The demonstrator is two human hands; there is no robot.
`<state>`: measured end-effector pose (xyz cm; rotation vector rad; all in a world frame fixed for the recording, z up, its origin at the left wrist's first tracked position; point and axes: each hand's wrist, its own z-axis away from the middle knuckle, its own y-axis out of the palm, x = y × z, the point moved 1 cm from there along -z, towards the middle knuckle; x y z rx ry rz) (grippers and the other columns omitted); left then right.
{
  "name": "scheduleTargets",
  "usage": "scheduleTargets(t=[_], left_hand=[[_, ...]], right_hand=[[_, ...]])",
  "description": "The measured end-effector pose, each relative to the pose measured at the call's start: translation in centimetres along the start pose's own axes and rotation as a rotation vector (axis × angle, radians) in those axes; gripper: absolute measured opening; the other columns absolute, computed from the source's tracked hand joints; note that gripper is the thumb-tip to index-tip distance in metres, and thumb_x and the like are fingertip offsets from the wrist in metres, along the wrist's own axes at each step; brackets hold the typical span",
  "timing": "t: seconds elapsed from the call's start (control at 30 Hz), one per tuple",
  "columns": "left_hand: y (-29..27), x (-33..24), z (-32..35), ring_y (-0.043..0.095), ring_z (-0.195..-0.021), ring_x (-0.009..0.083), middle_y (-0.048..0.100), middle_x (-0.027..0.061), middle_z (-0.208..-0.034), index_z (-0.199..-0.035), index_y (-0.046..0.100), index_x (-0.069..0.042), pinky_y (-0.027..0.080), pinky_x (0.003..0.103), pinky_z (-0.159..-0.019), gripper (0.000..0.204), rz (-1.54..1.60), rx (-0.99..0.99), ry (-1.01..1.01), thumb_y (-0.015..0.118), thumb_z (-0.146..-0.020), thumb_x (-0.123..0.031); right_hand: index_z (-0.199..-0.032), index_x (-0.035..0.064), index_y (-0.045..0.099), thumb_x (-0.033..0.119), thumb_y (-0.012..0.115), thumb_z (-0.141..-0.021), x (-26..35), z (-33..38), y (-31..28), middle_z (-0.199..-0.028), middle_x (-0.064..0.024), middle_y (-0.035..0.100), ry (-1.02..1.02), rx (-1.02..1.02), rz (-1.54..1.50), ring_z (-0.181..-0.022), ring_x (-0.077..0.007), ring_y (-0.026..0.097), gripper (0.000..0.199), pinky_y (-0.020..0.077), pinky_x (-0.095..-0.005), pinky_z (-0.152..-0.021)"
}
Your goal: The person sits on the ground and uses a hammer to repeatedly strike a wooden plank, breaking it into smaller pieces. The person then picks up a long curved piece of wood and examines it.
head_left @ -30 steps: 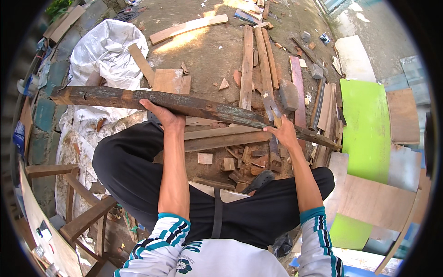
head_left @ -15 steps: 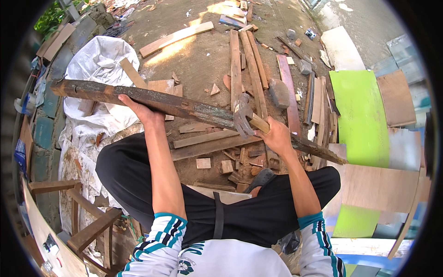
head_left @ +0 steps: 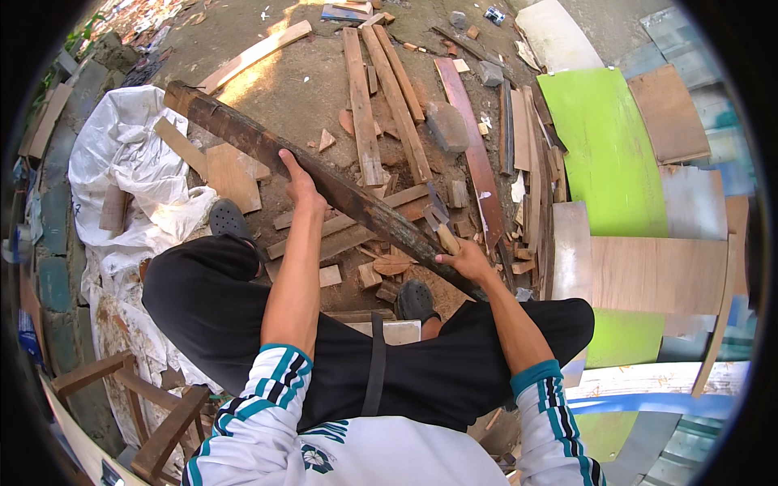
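A long, dark, weathered wooden beam [head_left: 356, 204] slants across my lap, from the upper left down to the right. My left hand [head_left: 303, 190] grips it left of its middle, thumb along the near face and the other fingers hidden behind. In my right hand [head_left: 468, 262] is a claw hammer [head_left: 438, 217], held by its pale wooden handle, its head up and forward beside the beam. The right hand is close to the beam's lower right part; whether it also bears on the beam I cannot tell. The beam's lower end lies near my right knee.
Loose wooden strips [head_left: 395, 105], offcuts and a grey stone block [head_left: 446, 126] lie ahead on the ground. White sacking [head_left: 121, 154] is at left, above a wooden frame [head_left: 166, 429]. Green sheet [head_left: 604, 146] and plywood panels [head_left: 658, 271] cover the right side. Dark clogs [head_left: 416, 300] are on my feet.
The beam has tilted more steeply, its right end coming down and inward. Both hands still hold the beam and hammer; the hammer head has turned. The view has shifted, and my left clog now shows.
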<state>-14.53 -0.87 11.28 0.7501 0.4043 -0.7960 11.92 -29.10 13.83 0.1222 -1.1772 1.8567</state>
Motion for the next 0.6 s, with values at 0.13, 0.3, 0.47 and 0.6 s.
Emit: scheduleTargets(t=[0.13,0.3,0.47,0.6], left_hand=[[-1.0,3.1,-0.7,0.059,-0.114,0.0303,0.058,0.0167,-0.127,-0.131,0.049,0.010,0.048,0.047,-0.099,0.105,-0.073,-0.137,-0.064,0.065,-0.077,-0.079],[-2.0,5.7,-2.8,0.062,-0.105,0.0292,0.061,0.0157,-0.119,-0.125,0.052,0.009,0.052,0.046,-0.092,0.100,-0.134,-0.149,-0.052,0.065,-0.077,-0.078],[-2.3,7.8,-7.0,0.062,-0.110,0.0303,0.058,0.0185,-0.128,-0.130,0.048,0.013,0.052,0.045,-0.094,0.106,-0.118,0.002,-0.141,0.065,-0.077,-0.078],[-2.3,11.3,-7.4,0.060,-0.115,0.0309,0.054,0.0199,-0.136,-0.137,0.041,0.015,0.050,0.045,-0.100,0.113,-0.150,0.013,-0.168,0.064,-0.077,-0.078]], right_hand=[[-0.110,-0.0035,0.065,0.037,0.084,-0.079,-3.0,-0.3,1.9,-0.088,-0.0148,0.067,0.072,0.055,-0.044,-0.083,-0.0237,0.061,0.055,0.0478,-0.0376,-0.079],[-0.113,-0.0025,0.066,0.041,0.082,-0.080,-2.9,0.0,2.0,-0.097,-0.0200,0.070,0.162,0.178,0.085,-0.092,-0.0302,0.067,0.057,0.0489,-0.0406,-0.084],[-0.116,-0.0015,0.067,0.045,0.080,-0.081,-5.2,-1.5,5.1,-0.100,-0.0222,0.071,0.167,0.270,0.053,-0.096,-0.0341,0.068,0.060,0.0494,-0.0417,-0.085],[-0.120,-0.0002,0.067,0.046,0.080,-0.081,-8.2,-1.8,6.8,-0.103,-0.0216,0.071,0.316,0.241,0.107,-0.097,-0.0350,0.069,0.062,0.0494,-0.0417,-0.086]])
